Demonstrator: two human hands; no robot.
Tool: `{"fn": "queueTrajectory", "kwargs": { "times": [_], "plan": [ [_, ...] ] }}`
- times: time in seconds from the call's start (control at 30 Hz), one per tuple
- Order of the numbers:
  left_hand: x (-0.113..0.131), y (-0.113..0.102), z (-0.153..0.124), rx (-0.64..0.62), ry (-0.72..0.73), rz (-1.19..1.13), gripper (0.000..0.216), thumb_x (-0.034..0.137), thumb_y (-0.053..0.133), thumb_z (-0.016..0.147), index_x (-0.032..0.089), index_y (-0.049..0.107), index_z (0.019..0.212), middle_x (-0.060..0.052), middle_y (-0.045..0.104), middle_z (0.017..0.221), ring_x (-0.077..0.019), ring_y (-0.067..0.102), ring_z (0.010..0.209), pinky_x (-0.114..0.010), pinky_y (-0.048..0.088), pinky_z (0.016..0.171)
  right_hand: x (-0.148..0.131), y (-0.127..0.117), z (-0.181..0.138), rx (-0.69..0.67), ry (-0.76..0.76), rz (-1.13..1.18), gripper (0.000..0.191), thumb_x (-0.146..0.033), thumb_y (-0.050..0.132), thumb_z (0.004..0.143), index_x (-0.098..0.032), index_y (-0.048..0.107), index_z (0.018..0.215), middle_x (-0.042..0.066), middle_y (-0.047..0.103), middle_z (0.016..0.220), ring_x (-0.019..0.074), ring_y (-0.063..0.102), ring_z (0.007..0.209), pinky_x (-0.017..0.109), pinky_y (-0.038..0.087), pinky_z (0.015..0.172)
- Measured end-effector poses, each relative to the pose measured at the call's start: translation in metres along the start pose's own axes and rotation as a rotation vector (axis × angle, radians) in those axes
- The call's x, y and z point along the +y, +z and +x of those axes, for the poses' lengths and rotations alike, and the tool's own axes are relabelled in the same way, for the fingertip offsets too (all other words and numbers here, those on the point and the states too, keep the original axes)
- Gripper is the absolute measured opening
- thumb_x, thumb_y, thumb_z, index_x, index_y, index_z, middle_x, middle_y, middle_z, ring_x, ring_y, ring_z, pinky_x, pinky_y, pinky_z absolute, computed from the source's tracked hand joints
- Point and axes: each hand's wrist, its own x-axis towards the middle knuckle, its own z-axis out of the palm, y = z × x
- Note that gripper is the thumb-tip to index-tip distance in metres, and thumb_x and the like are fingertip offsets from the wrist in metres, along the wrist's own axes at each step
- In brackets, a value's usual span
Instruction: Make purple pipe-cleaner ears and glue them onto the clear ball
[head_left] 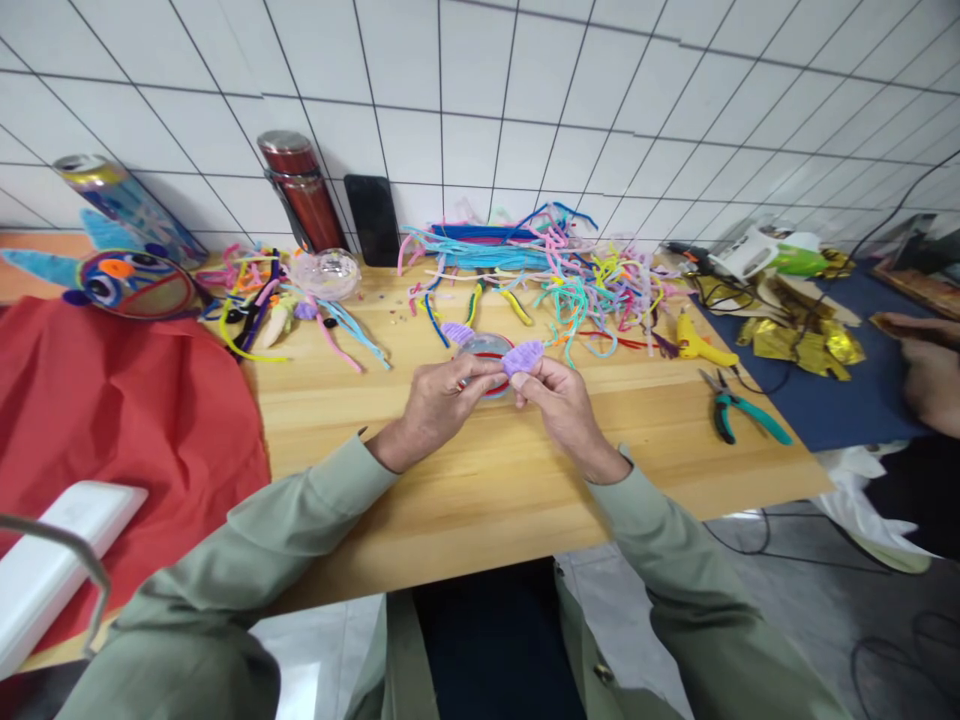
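Both hands meet over the middle of a wooden table (480,480). My left hand (439,400) is closed on a small clear round piece (486,352) with a red rim and a purple pipe-cleaner ear (457,332) on its far left. My right hand (559,400) pinches a second purple pipe-cleaner ear (523,357) against the piece's right side. Green sleeves cover both forearms.
A tangle of coloured pipe cleaners (555,270) lies behind the hands. Teal-handled pliers (739,410) and a yellow glue gun (701,345) lie to the right. At left are a red cloth (112,400), a colourful mask (127,285) and a red flask (304,190). Another person's hand (926,365) rests at far right.
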Motion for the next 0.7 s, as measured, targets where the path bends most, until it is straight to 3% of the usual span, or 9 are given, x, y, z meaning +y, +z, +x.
{"fn": "queueTrajectory", "kwargs": {
  "times": [0.13,0.27,0.37,0.47,0.7],
  "plan": [
    [0.005,-0.003,0.003,-0.040,-0.129,-0.100,0.008,0.030,0.079,0.100,0.023,0.083,0.098,-0.002,0.087,0.094,-0.0161,0.082,0.079,-0.026,0.064,0.077,-0.001,-0.003,0.001,-0.020,-0.023,-0.021,0.039,-0.052,0.082,0.086,-0.023,0.064,0.070,-0.002,0.062,0.065,0.0138,0.052,0.063,0.030,0.042,0.065],
    [0.013,-0.008,0.015,-0.141,-0.335,-0.342,0.028,0.039,0.084,0.095,0.021,0.078,0.115,-0.007,0.086,0.107,-0.0198,0.082,0.093,-0.030,0.066,0.083,-0.004,-0.009,0.002,-0.071,-0.035,-0.128,0.039,-0.054,0.081,0.088,-0.023,0.064,0.071,-0.002,0.060,0.067,0.0146,0.050,0.065,0.030,0.042,0.064],
    [0.017,-0.011,0.022,-0.216,-0.455,-0.458,0.029,0.045,0.082,0.095,0.018,0.078,0.102,-0.006,0.082,0.093,-0.0158,0.076,0.078,-0.027,0.061,0.072,-0.003,-0.010,0.001,-0.079,-0.046,-0.196,0.040,-0.056,0.083,0.087,-0.023,0.065,0.074,-0.002,0.060,0.070,0.0158,0.051,0.069,0.030,0.043,0.065],
    [0.018,-0.013,0.024,-0.222,-0.495,-0.444,0.032,0.047,0.083,0.095,0.017,0.076,0.086,-0.003,0.076,0.078,-0.0126,0.066,0.067,-0.026,0.054,0.065,-0.002,-0.009,-0.001,-0.071,-0.082,-0.215,0.039,-0.058,0.082,0.089,-0.023,0.067,0.079,-0.001,0.064,0.074,0.0175,0.057,0.074,0.032,0.047,0.071],
    [0.023,-0.011,0.021,-0.223,-0.488,-0.416,0.029,0.045,0.082,0.096,0.018,0.077,0.087,-0.004,0.078,0.082,-0.0146,0.067,0.073,-0.028,0.053,0.070,-0.006,-0.009,0.000,0.068,-0.158,-0.109,0.041,-0.065,0.077,0.093,-0.024,0.071,0.091,0.000,0.068,0.078,0.0172,0.060,0.072,0.033,0.051,0.073]
  ]
}}
